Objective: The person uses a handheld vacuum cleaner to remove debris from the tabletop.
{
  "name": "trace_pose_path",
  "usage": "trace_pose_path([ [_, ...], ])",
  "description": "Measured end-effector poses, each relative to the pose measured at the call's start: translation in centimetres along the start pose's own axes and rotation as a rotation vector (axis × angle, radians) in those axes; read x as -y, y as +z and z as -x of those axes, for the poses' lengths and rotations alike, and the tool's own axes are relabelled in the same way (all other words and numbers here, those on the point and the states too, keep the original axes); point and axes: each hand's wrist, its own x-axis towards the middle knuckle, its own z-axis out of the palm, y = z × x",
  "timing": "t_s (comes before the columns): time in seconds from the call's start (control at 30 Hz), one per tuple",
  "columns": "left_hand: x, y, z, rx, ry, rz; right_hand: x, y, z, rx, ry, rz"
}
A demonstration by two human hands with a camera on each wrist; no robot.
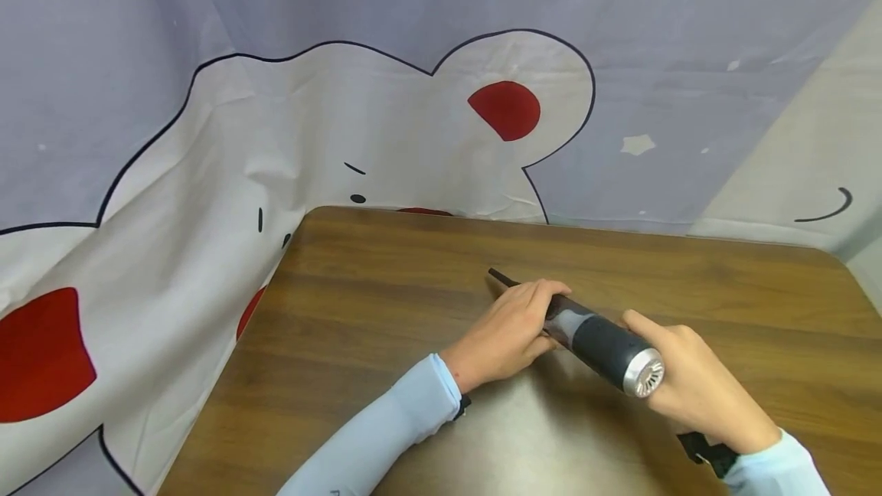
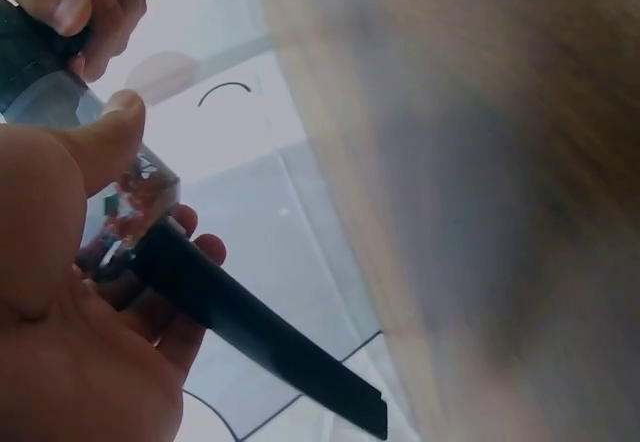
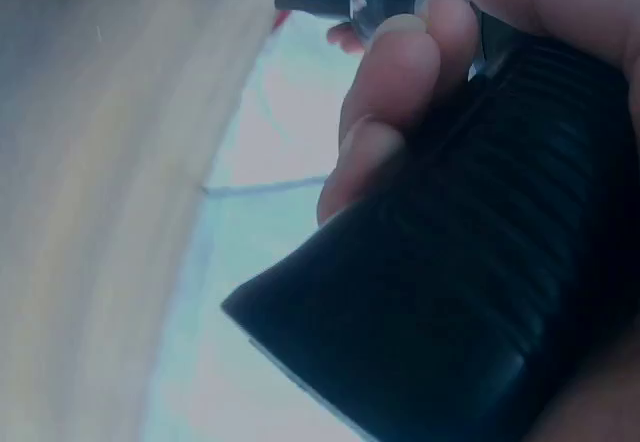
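A black handheld vacuum cleaner (image 1: 606, 347) is held above the table at a slant, its silver vented end facing the head camera. My left hand (image 1: 506, 331) holds the front part, thumb on one side and fingers behind the clear dust cup (image 2: 150, 184). From that cup a flat black crevice nozzle (image 2: 270, 332) points away, its tip at the far left of the vacuum in the head view. My right hand (image 1: 703, 381) grips the ribbed black handle (image 3: 430, 292), which hides behind the hand and body in the head view.
A brown wood-grain table (image 1: 386, 274) with rounded corners lies under both hands. Behind and left of it hangs a lavender and white curtain (image 1: 386, 121) with cartoon figures, reaching the table's edge. Black straps (image 1: 706, 454) show at the wrists.
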Motion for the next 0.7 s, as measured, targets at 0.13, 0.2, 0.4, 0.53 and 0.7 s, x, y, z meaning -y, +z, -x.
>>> trace_pose_path([
  [0.13,0.3,0.1,0.5,0.011,-0.009,0.015,-0.7,1.0,0.1,0.006,-0.035,-0.178],
  [0.2,0.4,0.0,0.8,0.012,-0.017,0.025,-0.9,1.4,-0.1,0.015,-0.043,-0.252],
  [0.4,0.7,-0.1,1.4,0.004,-0.024,0.039,-1.3,2.2,-0.2,0.067,0.042,-0.388],
  [0.53,0.8,-0.3,1.7,0.003,-0.056,0.06,-1.7,2.6,0.1,0.16,0.193,-0.557],
  [0.7,0.9,-0.5,2.1,0.024,-0.109,0.069,-2.2,3.1,0.1,0.219,0.282,-0.779],
])
